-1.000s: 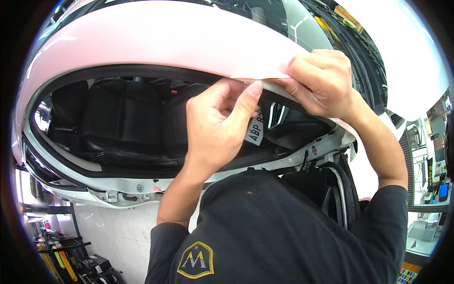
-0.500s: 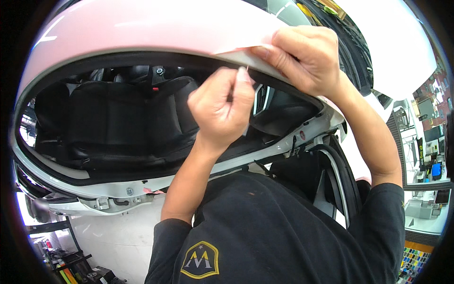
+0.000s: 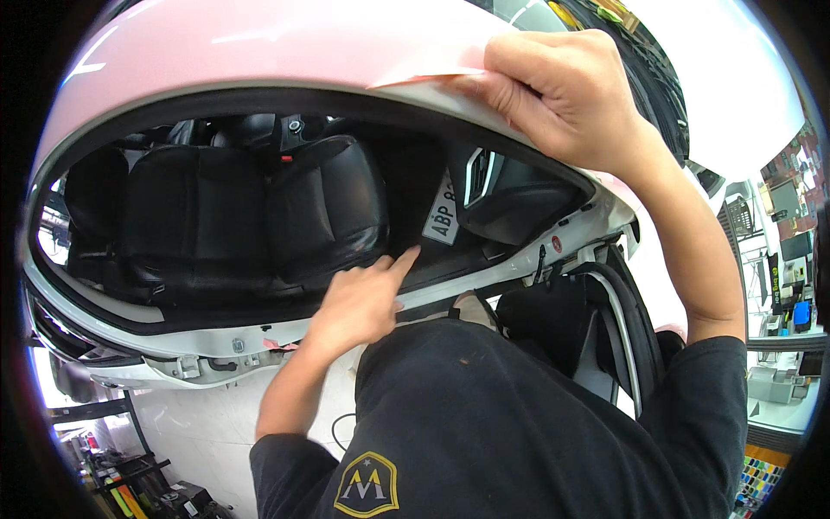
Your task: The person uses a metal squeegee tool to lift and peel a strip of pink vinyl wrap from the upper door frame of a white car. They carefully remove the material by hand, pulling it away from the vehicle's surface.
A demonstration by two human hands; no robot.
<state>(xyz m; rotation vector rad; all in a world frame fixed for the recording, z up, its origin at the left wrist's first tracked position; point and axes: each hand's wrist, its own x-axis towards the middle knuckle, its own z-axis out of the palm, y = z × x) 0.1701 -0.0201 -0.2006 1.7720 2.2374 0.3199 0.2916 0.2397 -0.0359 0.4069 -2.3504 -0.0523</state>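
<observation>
My right hand (image 3: 566,99) is closed on the lifted edge of pink film (image 3: 441,80), pinched between thumb and bent fingers. The film covers the car's roof edge (image 3: 259,48), and a pale strip shows beneath the raised part. My left hand (image 3: 361,298) hangs lower, over the door sill, with its index finger stretched out and nothing visible in it. It is nearest to the black front seat (image 3: 333,195) and the sill (image 3: 467,281).
A black rubber seal (image 3: 216,102) rims the door opening. A licence plate (image 3: 441,221) lies in the footwell. The open door (image 3: 605,320) stands to my right, near the white raised bonnet (image 3: 743,86). A tool rack (image 3: 130,467) stands at lower left.
My left hand has dropped from beside the film edge to above the sill, and its fingers have loosened. My right hand has risen slightly, still gripping the film, and the lifted edge reaches further left.
</observation>
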